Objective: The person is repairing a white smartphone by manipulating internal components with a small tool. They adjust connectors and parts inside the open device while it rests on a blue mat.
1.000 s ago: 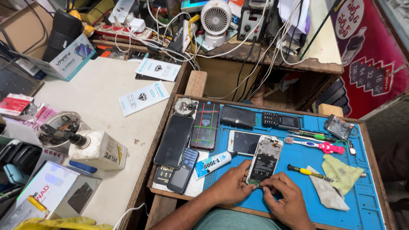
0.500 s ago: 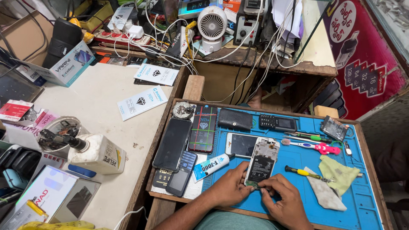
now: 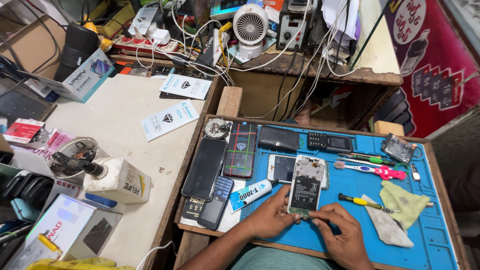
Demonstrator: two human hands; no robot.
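Two hands work on an opened phone [image 3: 306, 187].
The left hand [image 3: 272, 216] grips its lower edge; the right hand [image 3: 336, 232] pinches its bottom, above the blue mat [image 3: 430, 230].

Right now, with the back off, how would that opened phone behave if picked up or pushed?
The opened phone probably stays stiff: it looks like a flat rigid slab. Likely fragile, since its battery and circuit board lie exposed. It shouldn't roll, and the blue mat under it would probably resist sliding. Both hands, left and right, touch its lower end.
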